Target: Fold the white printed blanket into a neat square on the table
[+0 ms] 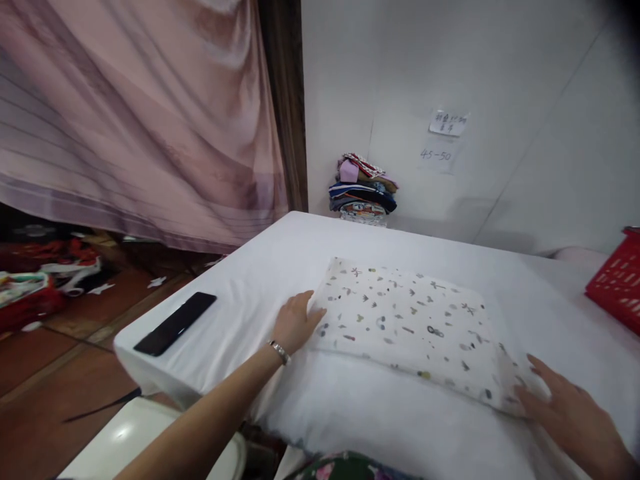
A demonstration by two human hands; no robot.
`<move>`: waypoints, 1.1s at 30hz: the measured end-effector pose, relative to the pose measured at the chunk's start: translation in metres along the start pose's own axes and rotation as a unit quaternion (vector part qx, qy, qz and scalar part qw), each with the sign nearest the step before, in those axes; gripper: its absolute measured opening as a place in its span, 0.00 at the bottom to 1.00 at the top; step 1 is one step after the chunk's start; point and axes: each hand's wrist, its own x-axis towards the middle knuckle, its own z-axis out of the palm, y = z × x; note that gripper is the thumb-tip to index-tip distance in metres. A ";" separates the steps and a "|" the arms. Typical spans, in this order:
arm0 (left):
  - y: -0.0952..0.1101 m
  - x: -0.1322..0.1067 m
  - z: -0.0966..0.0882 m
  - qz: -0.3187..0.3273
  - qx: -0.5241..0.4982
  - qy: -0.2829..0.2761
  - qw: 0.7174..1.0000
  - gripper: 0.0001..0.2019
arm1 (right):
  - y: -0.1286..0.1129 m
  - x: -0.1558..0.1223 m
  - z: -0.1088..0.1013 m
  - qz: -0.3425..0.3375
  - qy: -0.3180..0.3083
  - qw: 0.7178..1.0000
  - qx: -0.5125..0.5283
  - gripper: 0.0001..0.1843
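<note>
Patterned white cloth (400, 327) lies spread flat on the white-covered table (260, 267), between both hands. Left hand (295, 323) is at its left edge, thumb and fingers wide apart; right hand (570, 413) is at its right end, can't tell if it's pinching. Black flat slab (176, 323) on table's left, red basket (617, 283) far right.
</note>
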 end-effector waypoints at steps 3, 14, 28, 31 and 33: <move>0.030 0.032 0.015 0.141 0.012 0.008 0.990 0.26 | -0.051 0.017 -0.008 -0.143 0.036 0.989 0.014 0.35; 0.030 0.115 0.083 0.142 0.100 -0.181 0.968 0.37 | -0.087 0.017 0.031 -0.211 -0.147 0.966 -0.009 0.33; 0.047 0.180 0.113 0.165 0.150 -0.162 0.961 0.38 | -0.097 0.142 0.056 -0.094 -0.166 0.981 -0.048 0.37; 0.043 0.180 0.115 0.170 0.145 -0.153 0.963 0.38 | -0.094 0.141 0.059 -0.096 -0.161 0.981 -0.047 0.38; 0.043 0.180 0.115 0.171 0.139 -0.152 0.964 0.38 | -0.095 0.142 0.056 -0.091 -0.177 0.979 -0.037 0.38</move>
